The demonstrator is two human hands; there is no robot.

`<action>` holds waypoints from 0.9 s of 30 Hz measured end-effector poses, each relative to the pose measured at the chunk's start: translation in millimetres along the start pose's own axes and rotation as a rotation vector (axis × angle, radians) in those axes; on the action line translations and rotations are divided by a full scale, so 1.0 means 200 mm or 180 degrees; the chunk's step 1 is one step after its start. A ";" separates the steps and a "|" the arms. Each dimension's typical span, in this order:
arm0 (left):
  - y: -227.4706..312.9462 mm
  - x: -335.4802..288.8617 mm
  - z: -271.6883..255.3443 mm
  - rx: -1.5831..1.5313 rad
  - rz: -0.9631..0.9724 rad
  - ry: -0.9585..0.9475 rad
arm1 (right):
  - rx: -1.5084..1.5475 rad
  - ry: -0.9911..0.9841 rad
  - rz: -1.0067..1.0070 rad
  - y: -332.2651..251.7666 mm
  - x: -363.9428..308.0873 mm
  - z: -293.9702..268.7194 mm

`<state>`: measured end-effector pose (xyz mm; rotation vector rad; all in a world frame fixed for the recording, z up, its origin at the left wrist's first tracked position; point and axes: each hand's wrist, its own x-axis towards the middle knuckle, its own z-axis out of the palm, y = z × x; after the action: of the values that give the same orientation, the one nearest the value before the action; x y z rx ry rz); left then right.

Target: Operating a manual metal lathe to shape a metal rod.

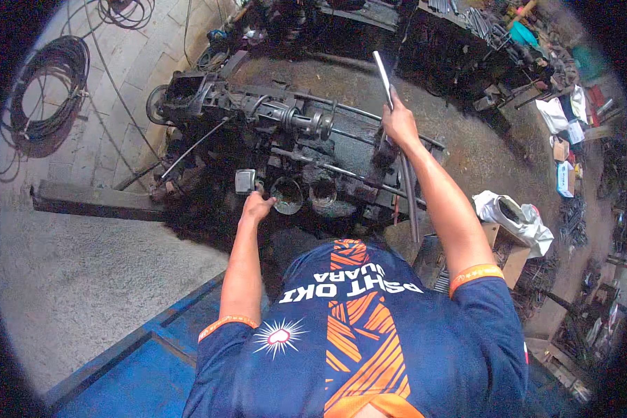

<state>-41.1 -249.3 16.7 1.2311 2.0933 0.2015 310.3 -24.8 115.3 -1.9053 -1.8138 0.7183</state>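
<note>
A large greasy black machine assembly (285, 132) with shafts and rods lies on the dark workshop floor in front of me. My right hand (399, 124) is shut on a long shiny metal bar (383, 73) that stands nearly upright over the machine's right side. My left hand (258, 207) reaches down to the machine's near edge, touching a small grey metal block (244, 181) next to two round openings (288, 194). Whether the left fingers grip the block is hidden.
Coiled black cable (45, 97) lies on the paved floor at left. A dark steel beam (94, 200) lies left of the machine. A blue metal frame (143, 348) is at lower left. White bags (515, 219), boxes and scrap metal crowd the right side.
</note>
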 end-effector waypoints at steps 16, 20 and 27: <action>0.06 -0.04 -0.02 0.0036 -0.0031 0.0064 | 0.0183 0.0156 -0.0059 0.03 0.01 0.00; 0.06 -0.05 -0.01 0.0123 -0.0201 -0.0027 | 0.0177 0.0053 -0.0023 0.00 0.00 -0.03; 0.06 -0.05 -0.02 0.0152 -0.0190 -0.0064 | 0.0486 -0.0072 -0.0169 0.07 0.03 -0.02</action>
<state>-30.9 -249.7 29.6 1.1918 2.1255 0.1123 322.8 -20.1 109.0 -1.7518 -1.7622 0.8377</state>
